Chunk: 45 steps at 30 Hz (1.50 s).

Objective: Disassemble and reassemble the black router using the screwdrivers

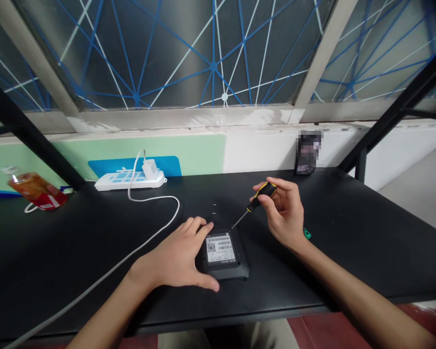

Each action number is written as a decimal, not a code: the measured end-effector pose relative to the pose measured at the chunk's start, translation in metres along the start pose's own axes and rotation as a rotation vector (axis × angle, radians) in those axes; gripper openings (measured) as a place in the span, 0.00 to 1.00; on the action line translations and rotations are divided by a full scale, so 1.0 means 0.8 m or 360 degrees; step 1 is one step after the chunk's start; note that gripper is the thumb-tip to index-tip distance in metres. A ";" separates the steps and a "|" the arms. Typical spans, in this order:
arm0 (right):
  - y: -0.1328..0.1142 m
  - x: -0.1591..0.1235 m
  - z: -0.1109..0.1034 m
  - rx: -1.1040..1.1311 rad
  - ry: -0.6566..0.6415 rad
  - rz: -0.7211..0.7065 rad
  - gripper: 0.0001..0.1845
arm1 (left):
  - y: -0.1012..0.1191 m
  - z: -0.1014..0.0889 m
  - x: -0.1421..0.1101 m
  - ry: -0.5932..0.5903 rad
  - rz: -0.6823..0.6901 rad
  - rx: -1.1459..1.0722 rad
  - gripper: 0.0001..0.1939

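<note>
A flat black electronic device [244, 261] lies on the black table, its white label with a QR code [221, 249] facing up. My left hand [178, 254] grips it from the left side, fingers at the far edge and thumb at the near edge. Between the thumb and fingers of my right hand [285, 211] is a black and yellow screwdriver [263, 195], tilted, its tip at the device's far right corner. Two small screws [214, 209] rest on the table just beyond the device. Part of the device is hidden under my left hand.
A white power strip [131, 180] with a plugged-in charger [150, 168] stands at the back, its white cable [148, 240] crossing the table leftward. A tilted drink bottle [38, 190] is far left. A phone [305, 155] leans against the wall. A green object [307, 233] shows behind my right wrist.
</note>
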State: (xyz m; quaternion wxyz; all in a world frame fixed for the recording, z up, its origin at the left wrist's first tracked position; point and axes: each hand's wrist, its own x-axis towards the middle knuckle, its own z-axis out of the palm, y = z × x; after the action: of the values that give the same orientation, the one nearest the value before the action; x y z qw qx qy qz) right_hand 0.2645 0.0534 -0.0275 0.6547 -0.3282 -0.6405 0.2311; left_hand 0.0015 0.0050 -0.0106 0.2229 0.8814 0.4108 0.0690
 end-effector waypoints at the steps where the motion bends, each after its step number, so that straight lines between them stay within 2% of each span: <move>1: 0.000 0.000 0.000 0.0003 -0.0006 -0.0012 0.17 | 0.001 -0.001 0.000 -0.0002 -0.0003 0.0005 0.59; 12: 0.006 0.000 -0.007 -0.0122 0.0029 -0.0100 0.19 | 0.000 -0.001 -0.001 -0.0025 -0.0044 0.0009 0.61; 23: 0.009 -0.001 -0.006 -0.0093 0.0075 -0.0007 0.19 | 0.001 -0.001 0.000 -0.0004 -0.0029 0.0011 0.60; 35: 0.024 -0.007 0.004 -0.0056 -0.0088 0.0172 0.18 | 0.005 -0.001 0.000 0.0023 -0.0029 0.0125 0.59; 45: 0.032 -0.008 0.009 -0.0034 -0.0102 0.0212 0.19 | 0.000 0.003 -0.001 0.0059 -0.0007 0.0119 0.59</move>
State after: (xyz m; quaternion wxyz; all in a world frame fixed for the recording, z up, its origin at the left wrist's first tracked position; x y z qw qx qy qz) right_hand 0.2602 0.0666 -0.0506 0.6136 -0.3695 -0.6403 0.2776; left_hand 0.0020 0.0035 -0.0128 0.1823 0.8867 0.4191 0.0696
